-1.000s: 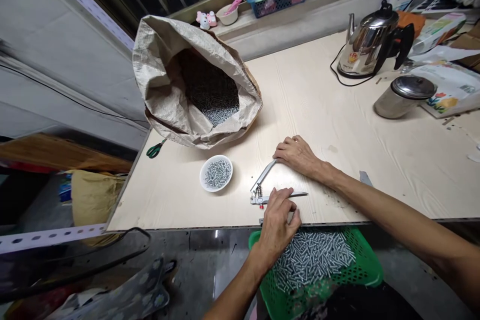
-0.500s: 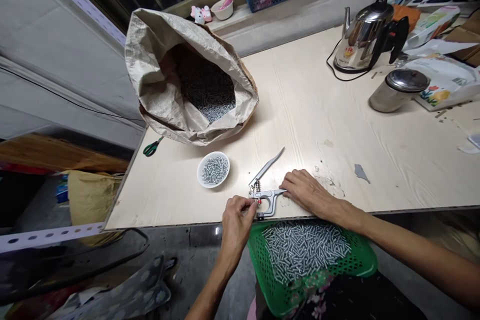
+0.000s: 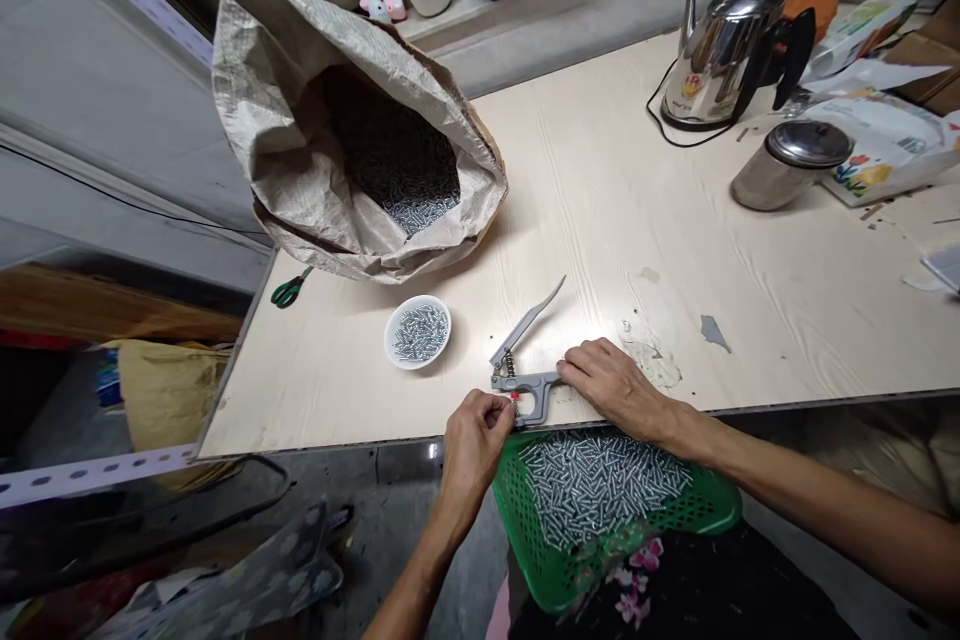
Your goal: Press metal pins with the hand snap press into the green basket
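Observation:
A grey pair of snap-fastener pliers (image 3: 531,382) lies near the table's front edge, its upper handle raised, with a spring and a red part at the jaw. My right hand (image 3: 611,380) is closed round the end of the lower handle. At the jaw, my left hand (image 3: 480,425) pinches thumb against forefinger; whatever is between them is too small to make out. Left of the pliers stands a white bowl (image 3: 418,332) of small silvery screw-like pieces. Below the table edge, a green basket (image 3: 517,505) holds many more of these metal pieces.
A large woven sack (image 3: 262,170) with metal pieces inside leans open at the back left. Green-handled scissors (image 3: 287,292) lie beside it. An electric kettle (image 3: 712,70) and a lidded metal canister (image 3: 787,170) stand at the back right. A grey scrap (image 3: 714,333) lies to the right.
The view has shifted slightly, so the sack, bowl and kettle appear further left and up. Both hands keep nearly the same place at the pliers, and the upper handle is still raised.

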### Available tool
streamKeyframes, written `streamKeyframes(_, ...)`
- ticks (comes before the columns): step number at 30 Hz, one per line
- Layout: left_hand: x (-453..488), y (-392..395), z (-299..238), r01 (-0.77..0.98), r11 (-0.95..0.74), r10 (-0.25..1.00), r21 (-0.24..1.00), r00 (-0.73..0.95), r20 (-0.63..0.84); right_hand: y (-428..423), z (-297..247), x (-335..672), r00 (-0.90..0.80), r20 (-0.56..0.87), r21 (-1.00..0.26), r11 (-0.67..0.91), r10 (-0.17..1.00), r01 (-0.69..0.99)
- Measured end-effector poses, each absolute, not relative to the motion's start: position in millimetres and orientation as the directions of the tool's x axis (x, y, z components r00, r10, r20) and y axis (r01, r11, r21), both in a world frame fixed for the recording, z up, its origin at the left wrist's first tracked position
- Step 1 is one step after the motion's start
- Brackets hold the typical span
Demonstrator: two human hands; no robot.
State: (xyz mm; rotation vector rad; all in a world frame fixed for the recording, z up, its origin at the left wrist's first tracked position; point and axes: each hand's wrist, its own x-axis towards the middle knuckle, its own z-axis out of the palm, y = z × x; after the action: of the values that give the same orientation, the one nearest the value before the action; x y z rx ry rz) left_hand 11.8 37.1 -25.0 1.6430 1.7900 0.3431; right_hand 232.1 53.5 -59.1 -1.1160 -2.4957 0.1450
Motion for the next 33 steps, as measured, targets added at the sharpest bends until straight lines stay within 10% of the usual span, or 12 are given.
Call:
streamKeyframes(13,6,66,-22,0.688,0.383,0.797,0.616,0.091,-0.597,58,-66,233,-0.579,0.291,-0.266,0.646,0.762,0.716)
streamKeyframes(33,7,59,-20,0.752,0.279,0.856,0.598,0.088,-0.51,52,-63,235,-0.585,0.344,-0.17,0.661,0.735,0.731)
